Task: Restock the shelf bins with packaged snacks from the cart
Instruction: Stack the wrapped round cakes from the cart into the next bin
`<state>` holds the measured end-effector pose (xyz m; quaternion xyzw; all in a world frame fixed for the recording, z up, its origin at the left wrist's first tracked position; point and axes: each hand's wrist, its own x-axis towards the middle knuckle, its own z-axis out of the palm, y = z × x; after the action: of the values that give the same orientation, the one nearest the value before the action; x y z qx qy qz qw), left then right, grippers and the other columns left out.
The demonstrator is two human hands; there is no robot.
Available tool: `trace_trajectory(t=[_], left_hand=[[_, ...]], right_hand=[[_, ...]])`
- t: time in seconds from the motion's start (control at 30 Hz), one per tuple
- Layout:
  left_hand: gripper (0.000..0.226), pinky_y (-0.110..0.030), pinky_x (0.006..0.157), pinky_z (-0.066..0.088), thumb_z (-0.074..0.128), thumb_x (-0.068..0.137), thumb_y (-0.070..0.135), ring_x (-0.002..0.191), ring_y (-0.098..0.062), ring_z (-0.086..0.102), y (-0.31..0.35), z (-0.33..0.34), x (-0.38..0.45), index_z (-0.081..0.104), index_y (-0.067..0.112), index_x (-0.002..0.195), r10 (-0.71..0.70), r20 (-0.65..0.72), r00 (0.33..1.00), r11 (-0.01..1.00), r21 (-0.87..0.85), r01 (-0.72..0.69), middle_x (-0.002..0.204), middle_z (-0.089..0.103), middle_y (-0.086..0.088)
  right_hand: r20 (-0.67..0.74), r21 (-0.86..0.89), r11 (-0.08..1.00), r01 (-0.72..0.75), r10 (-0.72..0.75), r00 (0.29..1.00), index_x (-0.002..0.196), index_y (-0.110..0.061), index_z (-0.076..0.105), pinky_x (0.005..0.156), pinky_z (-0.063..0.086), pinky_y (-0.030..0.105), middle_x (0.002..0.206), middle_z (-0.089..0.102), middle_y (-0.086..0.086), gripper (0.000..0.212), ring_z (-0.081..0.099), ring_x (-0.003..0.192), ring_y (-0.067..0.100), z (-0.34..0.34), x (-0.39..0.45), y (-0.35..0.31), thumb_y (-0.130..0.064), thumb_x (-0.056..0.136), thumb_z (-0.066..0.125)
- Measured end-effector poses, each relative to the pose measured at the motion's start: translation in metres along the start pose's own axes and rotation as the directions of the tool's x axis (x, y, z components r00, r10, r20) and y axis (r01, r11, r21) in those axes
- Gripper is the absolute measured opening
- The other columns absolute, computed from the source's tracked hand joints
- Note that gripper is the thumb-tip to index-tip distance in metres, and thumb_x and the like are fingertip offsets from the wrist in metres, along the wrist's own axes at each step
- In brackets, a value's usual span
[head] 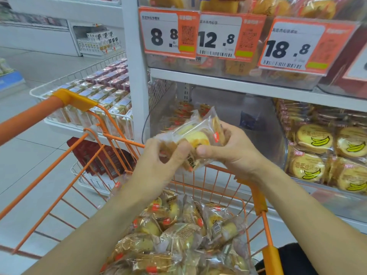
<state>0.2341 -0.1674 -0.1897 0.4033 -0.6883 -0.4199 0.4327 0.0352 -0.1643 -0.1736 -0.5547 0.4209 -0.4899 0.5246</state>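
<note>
Both hands were up over the orange wire shopping cart [198, 187]. The left hand [158, 161] and the right hand [234, 149] had their fingers clamped on a small bundle of clear-wrapped yellow cake packets [195, 138], thumbs pressed on its near face. Beyond the fingers stood a clear plastic shelf bin [228, 116], only partly filled. Below the fingers, more of the same wrapped cakes [178, 235] lay heaped in the cart. Right of the fingers sat banana-printed biscuit packs [315, 139].
</note>
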Motion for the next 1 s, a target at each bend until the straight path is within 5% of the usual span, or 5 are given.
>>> trace_trajectory(t=[0.13, 0.27, 0.37, 0.5, 1.0], left_hand=[[0.045, -0.024, 0.109, 0.031, 0.028, 0.104, 0.051, 0.139, -0.008, 0.035, -0.018, -0.006, 0.009, 0.048, 0.024, 0.135, -0.141, 0.131, 0.981, 0.945, 0.314, 0.094, 0.136, 0.044, 0.013], [0.077, -0.038, 0.122, -0.001, 0.034, 0.098, 0.061, 0.151, -0.013, -0.017, -0.023, -0.008, -0.012, -0.001, 0.028, 0.158, -0.219, 0.323, 0.921, 0.61, 0.782, -0.129, 0.165, -0.012, 0.003], [0.076, -0.038, 0.122, -0.004, 0.03, 0.098, 0.061, 0.149, -0.011, -0.024, -0.027, -0.008, -0.007, -0.004, 0.029, 0.158, -0.231, 0.316, 0.92, 0.629, 0.77, -0.107, 0.165, -0.018, 0.004], [0.077, -0.039, 0.122, 0.001, 0.032, 0.098, 0.06, 0.148, -0.011, -0.026, -0.025, -0.008, -0.007, -0.005, 0.028, 0.158, -0.209, 0.327, 0.922, 0.629, 0.767, -0.13, 0.164, -0.019, 0.005], [0.078, -0.047, 0.123, 0.014, 0.038, 0.099, 0.056, 0.149, -0.012, -0.025, -0.027, -0.009, -0.006, -0.002, 0.026, 0.158, -0.2, 0.344, 0.917, 0.647, 0.749, -0.14, 0.164, -0.015, 0.005]], right_hand=[[-0.259, -0.216, 0.975, 0.052, -0.108, 0.96, 0.119, -0.006, 0.062, 0.078, 0.058, 0.029, 0.105, 0.075, 0.006, 0.067, 0.074, 0.095, 0.016, -0.025, 0.005, -0.006, -0.015, 0.059, 0.091], [-0.382, -0.6, 0.789, -0.129, -0.141, 0.913, 0.119, -0.015, 0.059, 0.071, 0.049, 0.011, 0.104, 0.067, -0.008, 0.075, 0.067, 0.088, 0.004, -0.04, 0.027, -0.01, -0.032, 0.056, 0.097], [-0.298, -0.812, 0.528, -0.248, -0.01, 0.955, 0.133, -0.018, 0.055, 0.088, 0.047, 0.024, 0.126, 0.062, -0.001, 0.093, 0.06, 0.114, 0.017, -0.039, 0.051, -0.001, -0.043, 0.054, 0.096], [-0.275, -0.87, 0.395, -0.297, 0.111, 0.955, 0.138, -0.017, 0.053, 0.094, 0.045, 0.026, 0.137, 0.058, 0.002, 0.099, 0.056, 0.125, 0.021, -0.025, 0.076, 0.024, -0.039, 0.052, 0.097], [-0.399, -0.807, 0.408, -0.428, 0.159, 0.903, 0.143, -0.013, 0.041, 0.102, 0.044, 0.033, 0.142, 0.05, 0.009, 0.102, 0.048, 0.132, 0.027, -0.008, 0.087, 0.044, -0.031, 0.059, 0.097]])
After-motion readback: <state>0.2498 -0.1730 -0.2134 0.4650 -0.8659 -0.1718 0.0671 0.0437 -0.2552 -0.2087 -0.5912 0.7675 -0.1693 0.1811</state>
